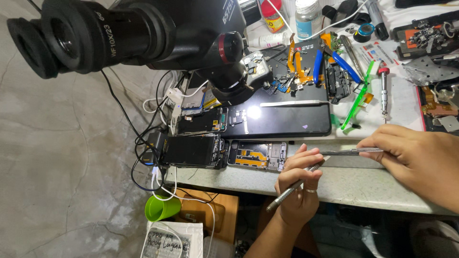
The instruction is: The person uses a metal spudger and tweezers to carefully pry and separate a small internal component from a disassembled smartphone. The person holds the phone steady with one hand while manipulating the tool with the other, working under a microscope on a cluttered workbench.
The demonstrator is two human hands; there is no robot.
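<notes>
Tweezers (351, 152) pinched in right hand (411, 160); screwdriver (292, 188) clasped in left hand (297, 184). Step: between pickups, beside opened phone (256, 155); next needs steady aim.

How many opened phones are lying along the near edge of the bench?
3: one dark phone at the left end, one with orange flex beside the left hand, and one just behind them. Clutter further back may hide more.

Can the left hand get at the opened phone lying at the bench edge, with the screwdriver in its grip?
Probably yes. The left hand hangs just right of the opened phone, nothing lying between them. Its fingers are wrapped round a metal screwdriver, though, so it could prod with the tool but not grasp freely.
</notes>
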